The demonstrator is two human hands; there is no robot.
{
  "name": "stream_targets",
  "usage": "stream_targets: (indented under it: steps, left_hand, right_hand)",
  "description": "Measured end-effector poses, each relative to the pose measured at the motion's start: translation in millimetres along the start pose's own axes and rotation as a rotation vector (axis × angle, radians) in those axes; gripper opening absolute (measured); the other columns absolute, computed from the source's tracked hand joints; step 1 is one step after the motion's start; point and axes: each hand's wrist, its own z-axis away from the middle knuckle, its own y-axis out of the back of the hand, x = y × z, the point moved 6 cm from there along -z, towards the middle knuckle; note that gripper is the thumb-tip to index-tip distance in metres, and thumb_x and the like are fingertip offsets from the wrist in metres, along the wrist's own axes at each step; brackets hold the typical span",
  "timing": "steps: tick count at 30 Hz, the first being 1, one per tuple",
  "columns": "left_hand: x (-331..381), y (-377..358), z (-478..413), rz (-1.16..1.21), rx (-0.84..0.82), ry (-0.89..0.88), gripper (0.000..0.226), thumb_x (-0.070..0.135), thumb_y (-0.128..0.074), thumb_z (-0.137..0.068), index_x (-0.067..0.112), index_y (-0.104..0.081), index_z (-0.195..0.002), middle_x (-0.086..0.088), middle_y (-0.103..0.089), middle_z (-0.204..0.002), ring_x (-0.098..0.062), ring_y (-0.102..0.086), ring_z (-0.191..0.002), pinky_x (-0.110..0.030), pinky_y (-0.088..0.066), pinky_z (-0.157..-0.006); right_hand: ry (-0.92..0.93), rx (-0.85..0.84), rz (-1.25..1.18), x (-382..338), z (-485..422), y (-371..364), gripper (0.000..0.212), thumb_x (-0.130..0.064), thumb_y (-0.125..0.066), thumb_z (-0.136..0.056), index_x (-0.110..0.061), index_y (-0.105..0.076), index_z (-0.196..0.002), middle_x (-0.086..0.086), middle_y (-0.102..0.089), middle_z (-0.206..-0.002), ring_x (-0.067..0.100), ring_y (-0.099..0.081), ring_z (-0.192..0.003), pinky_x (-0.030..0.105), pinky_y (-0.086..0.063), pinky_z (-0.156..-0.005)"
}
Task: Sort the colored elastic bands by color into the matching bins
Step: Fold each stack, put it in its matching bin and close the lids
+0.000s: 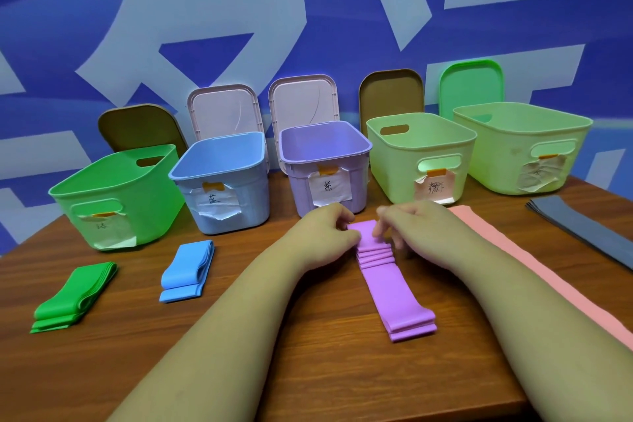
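A stack of purple elastic bands (394, 288) lies lengthwise on the wooden table in front of the purple bin (325, 168). My left hand (325, 233) and my right hand (411, 226) both pinch its far end, where the bands bunch into ridges. Green bands (73, 296) lie folded at the left, blue bands (186, 272) beside them. Pink bands (534, 271) stretch along the right, with dark grey bands (589, 233) beyond. Behind stand the green bin (116, 195), blue bin (222, 178) and two pale green bins (421, 154) (524, 144).
Each bin carries a taped paper label and has its lid (301, 99) propped upright behind it against the blue patterned wall. The table's front edge (479, 401) runs near my forearms; its right corner is cut off by the frame.
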Motion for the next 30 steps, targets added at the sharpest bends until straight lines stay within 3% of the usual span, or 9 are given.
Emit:
stream_targets:
  steps: [2,4,6,8,10,15,19,26,30]
  left_hand:
    - [2,-1,1,-0.018,0.003,-0.012,0.038,0.033,-0.068,-0.094,0.025,-0.063,-0.131,0.007,-0.066,-0.115,-0.011,-0.061,-0.101,-0.024,-0.043,-0.084]
    - [4,-1,2,-0.022,0.007,-0.017,0.038,0.032,-0.068,-0.094,0.025,-0.063,-0.132,0.007,-0.065,-0.115,-0.011,-0.06,-0.1,-0.023,-0.042,-0.082]
    - [5,0,3,-0.017,0.009,-0.022,0.039,0.031,-0.068,-0.094,0.024,-0.062,-0.132,0.007,-0.065,-0.112,-0.011,-0.059,-0.098,-0.022,-0.042,-0.076]
    - [6,-1,4,-0.006,0.007,-0.027,0.039,0.031,-0.069,-0.094,0.022,-0.062,-0.132,0.008,-0.064,-0.107,-0.011,-0.06,-0.095,-0.02,-0.042,-0.072]
    - [7,-1,5,0.007,-0.001,-0.027,0.039,0.03,-0.068,-0.094,0.02,-0.062,-0.131,0.007,-0.065,-0.106,-0.012,-0.062,-0.095,-0.023,-0.044,-0.074]
    - [6,1,9,0.042,-0.035,-0.016,0.039,0.034,-0.071,-0.092,0.021,-0.062,-0.128,0.005,-0.068,-0.108,-0.013,-0.064,-0.093,-0.026,-0.05,-0.075]
    - [7,3,12,0.105,-0.092,-0.019,0.044,0.051,-0.074,-0.087,0.026,-0.063,-0.122,0.004,-0.071,-0.108,-0.016,-0.068,-0.098,-0.038,-0.055,-0.087]
    - [5,4,11,0.258,-0.065,-0.023,0.027,0.038,-0.073,-0.089,0.03,-0.065,-0.113,0.009,-0.072,-0.103,-0.009,-0.068,-0.09,-0.027,-0.053,-0.073]
    - [-3,3,4,0.368,-0.026,0.012,0.024,0.029,-0.078,-0.084,0.028,-0.072,-0.107,0.006,-0.077,-0.098,-0.016,-0.073,-0.093,-0.038,-0.06,-0.088]
  right_hand:
    - [0.01,0.14,0.022,5,-11,5,0.04,-0.058,-0.053,-0.099,-0.032,-0.079,-0.083,-0.003,-0.07,-0.068,0.014,-0.061,-0.064,0.032,-0.044,-0.066]
    - [0.021,0.186,0.041,9,-23,3,0.027,-0.052,-0.061,-0.096,-0.032,-0.077,-0.09,-0.007,-0.074,-0.081,0.013,-0.068,-0.079,0.03,-0.048,-0.07]
    - [0.005,0.089,0.109,11,-33,-5,0.017,-0.04,-0.066,-0.092,-0.034,-0.075,-0.104,-0.014,-0.075,-0.099,0.01,-0.068,-0.098,0.029,-0.051,-0.083]
    - [-0.014,-0.075,0.272,8,-39,-14,0.034,-0.036,-0.064,-0.088,-0.035,-0.073,-0.121,-0.014,-0.072,-0.116,0.011,-0.066,-0.109,0.031,-0.051,-0.095]
    - [-0.036,-0.183,0.397,0,-42,-19,0.035,-0.033,-0.063,-0.086,-0.034,-0.074,-0.119,-0.01,-0.074,-0.113,0.014,-0.067,-0.105,0.034,-0.054,-0.096]
    - [-0.108,-0.247,0.385,-10,-52,-15,0.022,-0.026,-0.077,-0.081,-0.02,-0.071,-0.101,-0.001,-0.07,-0.085,0.017,-0.057,-0.075,0.032,-0.043,-0.067]
    - [-0.126,-0.259,0.34,-13,-54,-14,0.022,-0.022,-0.081,-0.077,-0.017,-0.072,-0.096,0.002,-0.069,-0.084,0.019,-0.058,-0.079,0.035,-0.044,-0.073]
    - [-0.021,-0.029,0.292,-28,-56,4,0.017,-0.02,-0.079,-0.084,-0.02,-0.068,-0.097,0.0,-0.074,-0.084,0.017,-0.065,-0.076,0.034,-0.05,-0.07]
    - [0.06,0.065,0.314,-41,-49,11,0.015,-0.022,-0.076,-0.091,-0.023,-0.065,-0.101,-0.003,-0.071,-0.094,0.015,-0.063,-0.085,0.031,-0.045,-0.067]
